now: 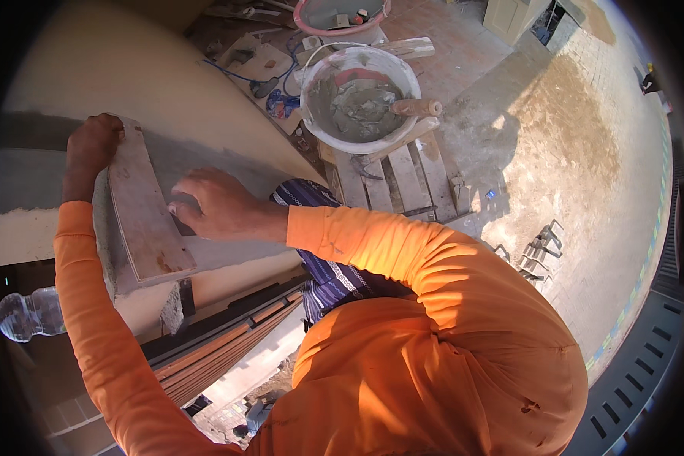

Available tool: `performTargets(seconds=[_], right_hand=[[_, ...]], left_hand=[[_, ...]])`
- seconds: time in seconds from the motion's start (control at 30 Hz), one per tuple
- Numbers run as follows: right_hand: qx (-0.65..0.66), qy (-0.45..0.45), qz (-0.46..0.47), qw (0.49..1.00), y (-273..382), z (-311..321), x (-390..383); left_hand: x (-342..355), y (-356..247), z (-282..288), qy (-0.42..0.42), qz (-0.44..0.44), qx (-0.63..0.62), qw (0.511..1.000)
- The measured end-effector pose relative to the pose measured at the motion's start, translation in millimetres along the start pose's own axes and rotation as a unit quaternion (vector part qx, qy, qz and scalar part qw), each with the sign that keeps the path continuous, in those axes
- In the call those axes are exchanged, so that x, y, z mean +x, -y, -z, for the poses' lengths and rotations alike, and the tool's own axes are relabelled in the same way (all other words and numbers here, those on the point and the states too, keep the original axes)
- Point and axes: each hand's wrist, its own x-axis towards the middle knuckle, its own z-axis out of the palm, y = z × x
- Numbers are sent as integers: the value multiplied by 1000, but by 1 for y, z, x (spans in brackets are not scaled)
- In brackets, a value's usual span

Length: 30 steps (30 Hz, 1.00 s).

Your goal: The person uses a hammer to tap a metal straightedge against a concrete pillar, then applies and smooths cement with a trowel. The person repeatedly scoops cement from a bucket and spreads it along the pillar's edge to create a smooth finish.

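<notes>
Watching remotely, I see the left hand clasping the board, which lies across the ledge to its near edge. The right hand curls beside it; whether holding something, I cannot tell. Grey coat looks mostly spread; the ledge's ragged edges seem unfinished.

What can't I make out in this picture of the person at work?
All in the head view:
- Right hand: whether it holds anything; its curled fingers hide the palm.
- Wooden board: its underside, hidden by its own upper face.
- Tool with a wooden handle: its lower end, sunk in the grey mix.
- Pink-rimmed tub: its far side, cut off by the top edge.
- Distant figure: too small at the right rim.
</notes>
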Motion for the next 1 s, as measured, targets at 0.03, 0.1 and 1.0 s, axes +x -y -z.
performTargets(seconds=[0.03,0.1,1.0], right_hand=[[7,54,11,998,-6,24,-33],[-68,71,5,995,-18,69,-91],[-629,128,-264,720,-141,255,-171]], left_hand=[[2,0,0,17,21,-10,1000],[5,2,-1,35,45,-21,998],[-7,-11,15,33,37,-14,999]])
